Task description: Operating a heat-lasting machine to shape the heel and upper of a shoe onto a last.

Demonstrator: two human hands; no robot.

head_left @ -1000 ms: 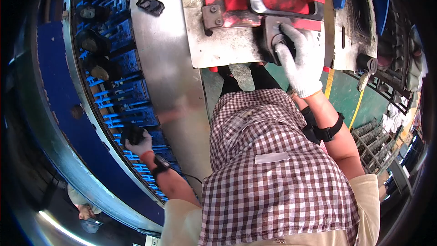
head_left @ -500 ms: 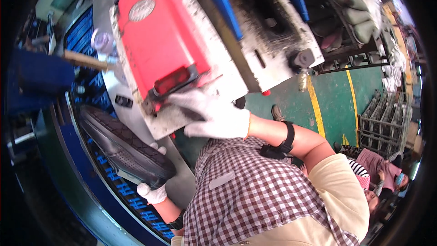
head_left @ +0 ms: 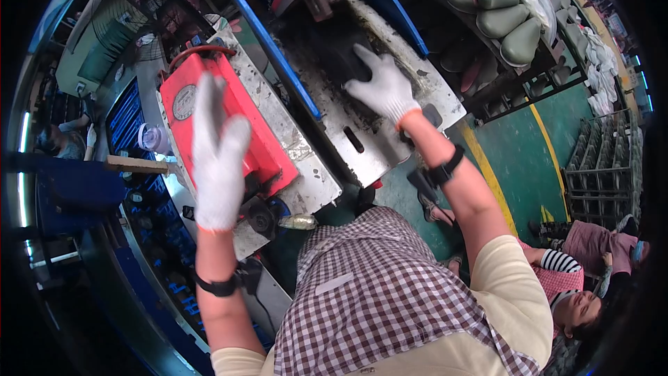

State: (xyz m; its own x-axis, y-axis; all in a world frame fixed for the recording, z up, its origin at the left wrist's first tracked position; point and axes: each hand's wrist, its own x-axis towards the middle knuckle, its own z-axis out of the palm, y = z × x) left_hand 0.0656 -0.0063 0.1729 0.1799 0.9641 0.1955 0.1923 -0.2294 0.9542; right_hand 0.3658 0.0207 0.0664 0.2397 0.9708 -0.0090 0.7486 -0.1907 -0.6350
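Both my hands wear white knit gloves. My left hand (head_left: 220, 157) is raised in front of a red machine cover (head_left: 240, 118), with its thumb and fingers apart and nothing in it; its fingers are slightly blurred. Further right, my right hand (head_left: 386, 89) reaches over the dark, worn recess of a white machine bed (head_left: 400, 150). Its thumb and forefinger are spread, and I see nothing gripped. Something black lies in the recess beside those fingertips, too dark to make out. Below the red cover sit a black round knob (head_left: 262, 218) and a small clear bottle (head_left: 298, 222).
Blue guard panels (head_left: 278, 56) flank the recess. Grey-green shoe lasts (head_left: 497, 17) are piled on a rack at the upper right. A wire rack (head_left: 602, 167) stands at right, near other people. A blue-slatted conveyor (head_left: 177, 285) runs along the left.
The black shoe by my left hand has gone from its place, and that hand has risen to the red cover. My right hand has moved from the cover's front to the recess.
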